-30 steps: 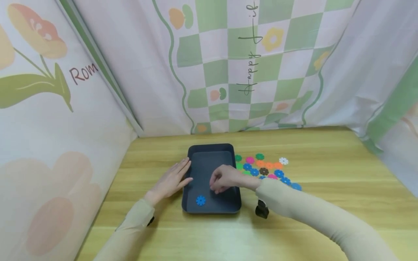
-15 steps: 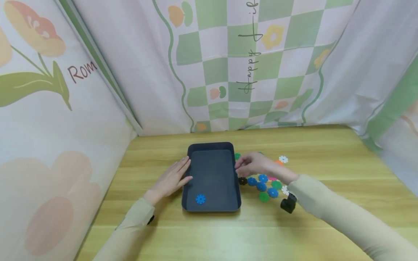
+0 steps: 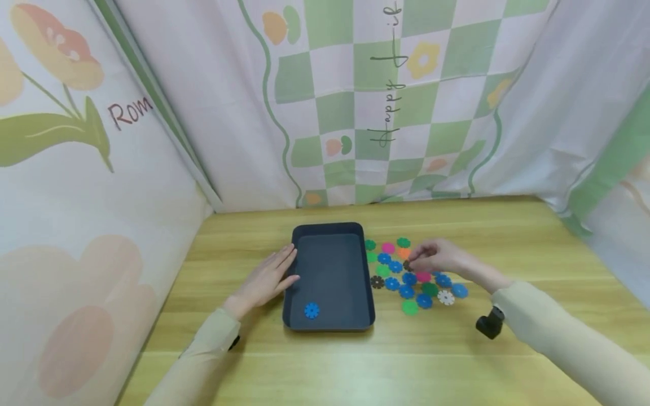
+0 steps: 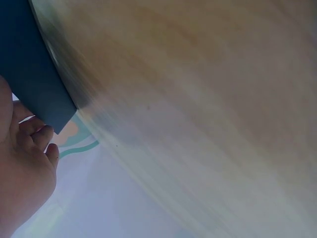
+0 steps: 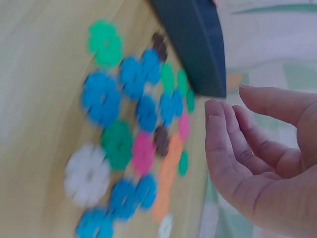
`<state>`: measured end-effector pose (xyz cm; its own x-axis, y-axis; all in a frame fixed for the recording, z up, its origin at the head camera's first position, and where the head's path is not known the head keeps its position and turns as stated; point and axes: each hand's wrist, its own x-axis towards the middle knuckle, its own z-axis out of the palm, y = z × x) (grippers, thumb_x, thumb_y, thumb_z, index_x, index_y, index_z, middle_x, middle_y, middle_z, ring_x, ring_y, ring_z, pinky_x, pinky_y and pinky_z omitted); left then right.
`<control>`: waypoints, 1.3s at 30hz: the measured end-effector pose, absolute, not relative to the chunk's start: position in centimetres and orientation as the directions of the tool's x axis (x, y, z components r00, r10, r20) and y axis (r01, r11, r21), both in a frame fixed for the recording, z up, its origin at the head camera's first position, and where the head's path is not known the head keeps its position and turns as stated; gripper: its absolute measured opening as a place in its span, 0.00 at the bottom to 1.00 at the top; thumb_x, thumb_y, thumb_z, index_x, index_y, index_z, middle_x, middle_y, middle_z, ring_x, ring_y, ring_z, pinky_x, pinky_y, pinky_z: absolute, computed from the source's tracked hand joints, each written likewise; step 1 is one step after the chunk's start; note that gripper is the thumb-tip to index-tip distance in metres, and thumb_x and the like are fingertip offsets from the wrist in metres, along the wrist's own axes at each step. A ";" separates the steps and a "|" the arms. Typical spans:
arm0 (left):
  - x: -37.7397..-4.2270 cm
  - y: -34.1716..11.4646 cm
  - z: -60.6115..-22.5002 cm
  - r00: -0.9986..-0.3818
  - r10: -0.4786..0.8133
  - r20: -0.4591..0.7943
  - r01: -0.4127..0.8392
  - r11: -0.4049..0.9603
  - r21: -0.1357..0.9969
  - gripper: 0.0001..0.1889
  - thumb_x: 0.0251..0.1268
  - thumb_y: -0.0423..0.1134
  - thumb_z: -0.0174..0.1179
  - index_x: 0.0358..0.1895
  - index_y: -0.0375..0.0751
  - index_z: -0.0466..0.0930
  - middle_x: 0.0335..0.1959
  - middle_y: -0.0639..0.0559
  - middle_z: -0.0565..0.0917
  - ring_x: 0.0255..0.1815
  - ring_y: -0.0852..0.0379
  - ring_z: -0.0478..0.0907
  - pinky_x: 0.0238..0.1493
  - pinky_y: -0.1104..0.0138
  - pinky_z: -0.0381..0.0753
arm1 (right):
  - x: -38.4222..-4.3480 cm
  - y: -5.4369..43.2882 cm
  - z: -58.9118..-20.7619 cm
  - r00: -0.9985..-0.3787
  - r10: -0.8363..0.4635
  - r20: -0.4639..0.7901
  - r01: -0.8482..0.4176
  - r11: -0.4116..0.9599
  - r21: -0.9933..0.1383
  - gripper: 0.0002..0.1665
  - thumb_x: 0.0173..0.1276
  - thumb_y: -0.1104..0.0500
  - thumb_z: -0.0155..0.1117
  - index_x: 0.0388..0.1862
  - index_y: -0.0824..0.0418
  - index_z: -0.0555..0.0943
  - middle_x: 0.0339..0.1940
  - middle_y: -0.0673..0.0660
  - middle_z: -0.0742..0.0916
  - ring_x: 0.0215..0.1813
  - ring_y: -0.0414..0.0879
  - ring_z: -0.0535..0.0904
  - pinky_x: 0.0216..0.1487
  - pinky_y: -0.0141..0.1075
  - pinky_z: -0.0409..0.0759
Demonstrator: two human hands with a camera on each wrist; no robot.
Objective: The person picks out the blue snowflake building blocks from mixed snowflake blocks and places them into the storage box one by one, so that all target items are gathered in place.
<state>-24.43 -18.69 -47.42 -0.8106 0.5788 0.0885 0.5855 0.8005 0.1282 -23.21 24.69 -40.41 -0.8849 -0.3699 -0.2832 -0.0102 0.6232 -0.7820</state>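
Observation:
My left hand (image 3: 265, 278) rests on the left rim of a dark grey rectangular tray (image 3: 331, 265), its fingers straight. One blue snowflake disc (image 3: 312, 310) lies in the tray near its front. To the right, my right hand (image 3: 443, 257) hovers over flat plastic snowflake discs spread on the table. The right wrist view shows that hand's thumb and loosely bent fingers (image 5: 218, 134) apart, with nothing held between them. Beneath it are orange discs (image 5: 167, 173), a brown disc (image 5: 161, 141) and a pink disc (image 5: 143, 151). The hand hides some discs in the head view.
More discs lie beside the tray's right wall, among them a white disc (image 3: 446, 297), a light green disc (image 3: 409, 307) and several blue ones. The wooden table (image 3: 325, 366) backs onto a checked curtain (image 3: 376, 113). A printed panel (image 3: 101, 225) stands at the left.
My right hand has moved from over the tray, across its right rim, to above the loose discs. The left hand and the blue disc in the tray have stayed put.

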 end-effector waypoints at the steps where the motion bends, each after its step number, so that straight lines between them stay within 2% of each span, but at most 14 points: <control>1: -24.5 -18.6 -47.4 -0.811 0.579 0.083 0.585 0.801 0.126 0.38 0.78 0.58 0.45 0.79 0.37 0.52 0.81 0.41 0.53 0.81 0.45 0.55 0.80 0.51 0.59 | -23.1 25.4 -40.6 -0.888 -0.361 -0.284 -0.006 0.628 -0.778 0.23 0.69 0.56 0.66 0.53 0.73 0.78 0.45 0.63 0.88 0.44 0.47 0.84 0.50 0.44 0.86; 6: -24.5 -18.5 -47.4 -0.815 0.575 0.070 0.579 0.803 0.140 0.38 0.78 0.58 0.44 0.79 0.37 0.51 0.81 0.42 0.52 0.81 0.45 0.54 0.80 0.50 0.58 | -22.6 28.9 -41.6 -0.898 -0.315 -0.308 0.022 0.667 -0.745 0.24 0.69 0.57 0.65 0.54 0.75 0.76 0.42 0.59 0.88 0.43 0.44 0.83 0.47 0.40 0.86; 15: -24.5 -18.7 -47.6 -0.816 0.573 0.081 0.578 0.806 0.127 0.37 0.78 0.58 0.44 0.79 0.37 0.51 0.81 0.41 0.53 0.81 0.45 0.55 0.80 0.51 0.58 | -22.1 32.4 -42.9 -0.919 -0.264 -0.294 -0.009 0.758 -0.652 0.22 0.67 0.55 0.67 0.51 0.72 0.80 0.45 0.62 0.88 0.44 0.44 0.82 0.42 0.34 0.82; 20: -24.5 -18.7 -47.7 -0.813 0.575 0.086 0.582 0.805 0.118 0.37 0.78 0.58 0.45 0.79 0.36 0.52 0.81 0.41 0.53 0.81 0.45 0.55 0.80 0.52 0.58 | -21.7 32.9 -43.2 -0.922 -0.295 -0.251 -0.080 0.779 -0.622 0.19 0.63 0.59 0.70 0.47 0.72 0.82 0.41 0.62 0.88 0.42 0.46 0.83 0.42 0.35 0.84; 29: -24.5 -18.7 -47.8 -0.812 0.576 0.091 0.583 0.803 0.122 0.37 0.78 0.58 0.44 0.78 0.36 0.52 0.81 0.40 0.54 0.80 0.44 0.56 0.79 0.50 0.60 | -21.2 33.1 -43.4 -0.906 -0.317 -0.281 -0.100 0.804 -0.586 0.19 0.54 0.64 0.71 0.45 0.70 0.82 0.39 0.59 0.88 0.42 0.47 0.82 0.46 0.47 0.85; 33: -24.4 -18.7 -47.6 -0.816 0.572 0.086 0.578 0.805 0.134 0.37 0.78 0.57 0.45 0.78 0.36 0.52 0.81 0.40 0.53 0.81 0.44 0.55 0.80 0.50 0.59 | -21.1 32.9 -43.4 -0.899 -0.322 -0.295 -0.101 0.810 -0.578 0.19 0.52 0.64 0.73 0.43 0.69 0.82 0.39 0.58 0.87 0.42 0.47 0.81 0.46 0.46 0.84; 39: -24.3 -18.7 -47.3 -0.821 0.566 0.074 0.570 0.807 0.153 0.37 0.78 0.57 0.45 0.79 0.36 0.51 0.81 0.41 0.52 0.81 0.44 0.54 0.80 0.51 0.58 | -21.2 32.7 -43.5 -0.905 -0.311 -0.292 -0.097 0.816 -0.569 0.19 0.52 0.62 0.76 0.42 0.68 0.82 0.38 0.57 0.86 0.41 0.45 0.80 0.43 0.38 0.82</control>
<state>-24.32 -18.71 -47.32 -0.8213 0.5657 0.0736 0.5699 0.8073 0.1532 -21.25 32.71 -43.55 -0.9045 -0.3111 -0.2916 -0.0972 0.8163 -0.5693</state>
